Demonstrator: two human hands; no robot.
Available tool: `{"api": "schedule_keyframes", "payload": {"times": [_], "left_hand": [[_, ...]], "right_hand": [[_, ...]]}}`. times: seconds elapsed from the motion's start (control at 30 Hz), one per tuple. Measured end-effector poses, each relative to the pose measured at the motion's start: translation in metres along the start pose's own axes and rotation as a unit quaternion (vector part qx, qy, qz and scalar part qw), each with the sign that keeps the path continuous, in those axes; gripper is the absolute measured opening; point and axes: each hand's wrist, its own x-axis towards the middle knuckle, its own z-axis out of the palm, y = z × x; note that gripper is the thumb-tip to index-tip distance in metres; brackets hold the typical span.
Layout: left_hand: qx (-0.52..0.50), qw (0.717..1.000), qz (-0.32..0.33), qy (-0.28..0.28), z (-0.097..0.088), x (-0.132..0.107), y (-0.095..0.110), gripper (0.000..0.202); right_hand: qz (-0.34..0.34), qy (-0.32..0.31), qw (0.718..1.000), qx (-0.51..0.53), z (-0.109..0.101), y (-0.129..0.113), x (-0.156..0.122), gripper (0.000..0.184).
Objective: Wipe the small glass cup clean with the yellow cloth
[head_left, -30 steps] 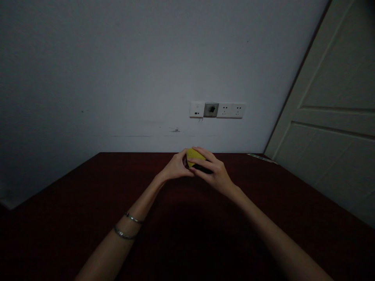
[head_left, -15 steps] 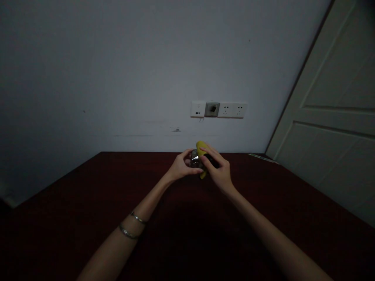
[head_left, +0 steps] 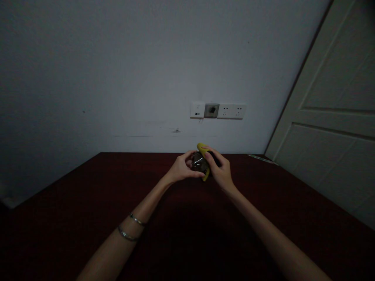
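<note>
Both my hands meet over the far middle of a dark red table (head_left: 88, 203). My right hand (head_left: 221, 171) grips a small yellow-edged object (head_left: 202, 149), held upright on its edge. My left hand (head_left: 183, 169) pinches a shiny dark, metallic-looking part (head_left: 198, 163) pressed against that yellow object. Fingers of both hands are curled and closed around the piece. What exactly the object is cannot be made out in the dim light. Two thin metal bangles (head_left: 130, 226) sit on my left forearm.
A pale wall stands right behind the table, with a row of white sockets and a switch plate (head_left: 218, 110). A white panelled door (head_left: 331, 117) stands at the right. A thin light strip (head_left: 260, 157) lies at the table's far right edge.
The yellow object went from lying flat under my fingers to standing on edge, and a shiny dark part has come into view at my left fingertips. Both hands stayed in about the same spot.
</note>
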Motion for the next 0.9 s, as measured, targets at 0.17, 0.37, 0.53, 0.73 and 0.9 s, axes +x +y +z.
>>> {"api": "schedule_keyframes", "payload": {"times": [0.17,0.37,0.53,0.73,0.9], "left_hand": [[0.024,1.000,-0.006,0.011,-0.003,0.001,-0.005,0.076],[0.043,0.999,-0.006,0.031,-0.004,0.001,-0.003,0.079],[0.021,1.000,0.007,0.018,-0.002,0.001,-0.002,0.081],[-0.007,1.000,-0.016,0.015,0.001,0.002,-0.001,0.084],[-0.026,0.999,-0.036,0.022,-0.003,0.004,-0.005,0.088]], "right_hand": [[-0.129,-0.081,0.984,-0.094,-0.009,-0.004,-0.005,0.029],[-0.122,-0.101,0.983,-0.093,-0.009,-0.007,-0.002,0.027],[-0.015,-0.060,0.998,-0.008,-0.005,-0.006,0.006,0.022],[0.064,-0.067,0.995,0.034,-0.008,-0.004,0.011,0.023],[-0.028,-0.079,0.996,-0.017,-0.012,-0.005,0.006,0.024]]}}
